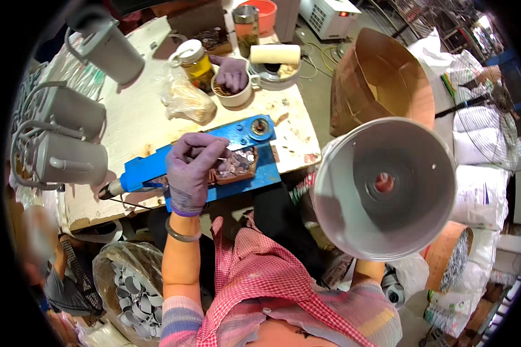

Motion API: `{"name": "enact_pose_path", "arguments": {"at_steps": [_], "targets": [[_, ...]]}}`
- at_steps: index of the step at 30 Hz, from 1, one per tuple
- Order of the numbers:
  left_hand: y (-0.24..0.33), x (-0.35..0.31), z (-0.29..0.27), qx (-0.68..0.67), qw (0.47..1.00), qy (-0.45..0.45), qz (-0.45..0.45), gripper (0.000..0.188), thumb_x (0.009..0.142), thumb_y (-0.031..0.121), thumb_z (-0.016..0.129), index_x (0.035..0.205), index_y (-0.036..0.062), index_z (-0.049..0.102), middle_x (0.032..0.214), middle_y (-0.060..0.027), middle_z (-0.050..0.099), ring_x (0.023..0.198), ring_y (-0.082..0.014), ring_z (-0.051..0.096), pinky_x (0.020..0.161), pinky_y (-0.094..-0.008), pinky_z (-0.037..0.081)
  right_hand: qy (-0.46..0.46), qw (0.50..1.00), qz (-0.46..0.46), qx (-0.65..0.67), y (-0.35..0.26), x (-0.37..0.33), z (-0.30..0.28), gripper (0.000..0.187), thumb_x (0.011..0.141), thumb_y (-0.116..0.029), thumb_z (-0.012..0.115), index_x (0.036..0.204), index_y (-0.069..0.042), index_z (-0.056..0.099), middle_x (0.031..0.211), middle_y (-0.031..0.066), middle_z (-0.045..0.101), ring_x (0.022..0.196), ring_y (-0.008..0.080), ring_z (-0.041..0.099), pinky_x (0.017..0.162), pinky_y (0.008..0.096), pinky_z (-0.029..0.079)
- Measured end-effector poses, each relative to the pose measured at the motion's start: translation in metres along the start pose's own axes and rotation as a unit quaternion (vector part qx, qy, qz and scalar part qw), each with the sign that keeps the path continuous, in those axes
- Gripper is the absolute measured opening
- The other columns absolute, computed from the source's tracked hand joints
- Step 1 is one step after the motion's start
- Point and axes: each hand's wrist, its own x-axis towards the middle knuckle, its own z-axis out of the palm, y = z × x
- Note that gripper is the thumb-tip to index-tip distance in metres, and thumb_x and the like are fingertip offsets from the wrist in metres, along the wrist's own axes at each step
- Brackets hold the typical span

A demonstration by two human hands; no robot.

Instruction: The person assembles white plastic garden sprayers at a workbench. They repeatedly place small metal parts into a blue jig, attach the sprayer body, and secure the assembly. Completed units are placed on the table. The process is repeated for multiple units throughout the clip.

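Left hand [190, 168], one, gloved in purple: held over the near side of the blue frame [156, 165], at the left end of the tray [235, 180]; thumb and forefinger pinched together, what lay between the tips too small to tell; metal bits [240, 161] heaped in the tray just beside them.

Right hand, one: hidden by the bucket [336, 202], its forearm [369, 270] running up beneath; grip could not be told; a pinkish patch showed at the middle of the floor — a fingertip or not, unclear.

Bucket, grey: well right of the tray, clear of the table [134, 99], its mouth turned to the wearer.

On the table: three grey buckets [75, 163], at left; one jar [198, 68], white-lidded; one mug [233, 100], white, a purple glove [231, 75] on it; one bag [186, 99]; one cream roll [275, 55].

Beyond, at right: one carton [353, 87], open.
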Motion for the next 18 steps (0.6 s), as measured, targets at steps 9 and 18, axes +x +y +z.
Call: {"name": "enact_pose_path", "arguments": {"at_steps": [9, 18], "targets": [[0.004, 0.007, -0.004, -0.112, 0.993, 0.004, -0.044, 0.025, 0.094, 0.004, 0.063, 0.117, -0.0052, 0.062, 0.107, -0.0191, 0.069, 0.093, -0.0248, 0.071, 0.077, -0.0302, 0.061, 0.024, 0.999, -0.013, 0.029, -0.001, -0.001, 0.006, 0.034, 0.099, -0.022, 0.041, 0.113, 0.002, 0.060, 0.106, 0.0084, 0.062, 0.091, 0.0159, 0.061, 0.082, 0.0287, 0.051], [0.004, 0.032, 0.001, 0.053, 0.996, -0.045, 0.063, 0.021, 0.091, 0.008, 0.063, 0.109, -0.0025, 0.064, 0.085, -0.0088, 0.067, 0.075, -0.0138, 0.063, 0.069, -0.0254, 0.051, 0.017, 0.999, 0.023, 0.026, 0.008, -0.018, -0.012, 0.033, 0.099, -0.022, 0.041, 0.111, 0.001, 0.060, 0.105, 0.0079, 0.062, 0.090, 0.0155, 0.061, 0.082, 0.0284, 0.051]]}}
